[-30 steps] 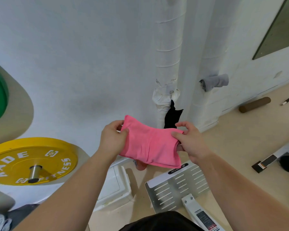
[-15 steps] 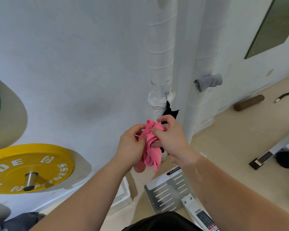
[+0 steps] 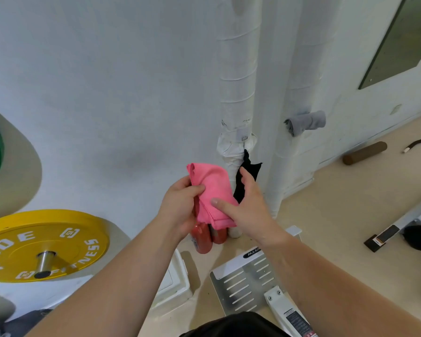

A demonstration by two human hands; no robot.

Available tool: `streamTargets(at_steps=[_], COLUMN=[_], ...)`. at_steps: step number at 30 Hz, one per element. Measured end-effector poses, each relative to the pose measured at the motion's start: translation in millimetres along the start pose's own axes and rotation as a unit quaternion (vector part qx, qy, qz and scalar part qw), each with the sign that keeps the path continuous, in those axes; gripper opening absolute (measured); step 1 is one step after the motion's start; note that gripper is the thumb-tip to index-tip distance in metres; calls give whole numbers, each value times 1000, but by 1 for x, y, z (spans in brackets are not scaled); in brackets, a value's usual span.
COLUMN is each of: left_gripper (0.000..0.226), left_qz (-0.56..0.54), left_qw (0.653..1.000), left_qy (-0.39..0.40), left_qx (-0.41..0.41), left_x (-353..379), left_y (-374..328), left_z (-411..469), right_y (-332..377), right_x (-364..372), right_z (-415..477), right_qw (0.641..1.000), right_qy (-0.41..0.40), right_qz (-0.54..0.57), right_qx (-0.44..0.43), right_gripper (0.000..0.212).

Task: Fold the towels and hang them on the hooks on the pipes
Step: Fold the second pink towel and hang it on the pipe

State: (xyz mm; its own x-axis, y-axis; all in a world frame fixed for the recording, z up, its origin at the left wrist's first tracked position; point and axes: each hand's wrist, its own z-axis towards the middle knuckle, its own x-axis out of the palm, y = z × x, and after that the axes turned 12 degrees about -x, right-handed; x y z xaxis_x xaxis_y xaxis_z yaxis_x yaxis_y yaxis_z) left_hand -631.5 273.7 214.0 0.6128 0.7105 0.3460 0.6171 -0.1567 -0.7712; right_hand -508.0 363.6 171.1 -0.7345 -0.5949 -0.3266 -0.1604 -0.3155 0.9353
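Across the upper left of the frame runs a white wall (image 3: 107,93), and right of centre two white wrapped pipes stand against it, the left pipe (image 3: 236,69) just beside the right pipe (image 3: 301,69). At the lower left a yellow weight plate (image 3: 58,229) sits on a metal bar, its lettering partly cut off by the frame edge. On the pale floor at the bottom centre lies a slotted metal plate (image 3: 241,285).

Both bare forearms rise from the bottom edge toward the middle of the frame. The left hand (image 3: 180,207) grips the pink towel (image 3: 212,181) from its left side, fingers curled behind the cloth and thumb pressed on the front. The right hand (image 3: 250,210) lays its thumb flat on the towel's lower front, while its other fingers (image 3: 244,175) stretch nearly straight upward beside the right edge.

The pink towel is folded into a thick, narrow bundle and held upright in the air at mid-frame, just in front of the left pipe's base. A grey towel (image 3: 306,122) hangs rolled on the right pipe at centre right. A black towel (image 3: 249,166) hangs low on the left pipe, right behind the right hand. Below the pink towel, two red bottles (image 3: 204,239) stand on the floor. Far right, a brown roller (image 3: 365,153) lies by the wall.
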Motion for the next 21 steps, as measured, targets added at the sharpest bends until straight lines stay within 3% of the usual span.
streamTargets(at_steps=[2,4,6,9,13,17,21], left_gripper=[33,36,32,23,41,52,71], left_qz=[-23,-6,28,91,147,218,312], left_qw=[998,994,994,995,974,954,926], left_qy=[49,104,106,-15,-134,-112,-31], left_qx=[-19,-20,-8,30,109,175,208], left_x=[-2,-5,-10,-16,-12,-2,2], left_y=[-9,-18,-24,-25,-15,-6,-4], left_z=[3,4,6,16,18,5,-2], right_y=[-1,0,2,4,7,4,10], right_x=[-5,-10,-14,-19,-24,-25,-32], right_z=[1,2,5,8,13,18,20], right_qw=[988,950,933,943,964,980,983], right_qy=[28,24,-10,-57,-93,-116,-118], right_qz=[134,296,352,327,248,143,125], right_qx=[68,100,73,22,-17,-81,-64], right_gripper=[112,84,59,63,43,28,30])
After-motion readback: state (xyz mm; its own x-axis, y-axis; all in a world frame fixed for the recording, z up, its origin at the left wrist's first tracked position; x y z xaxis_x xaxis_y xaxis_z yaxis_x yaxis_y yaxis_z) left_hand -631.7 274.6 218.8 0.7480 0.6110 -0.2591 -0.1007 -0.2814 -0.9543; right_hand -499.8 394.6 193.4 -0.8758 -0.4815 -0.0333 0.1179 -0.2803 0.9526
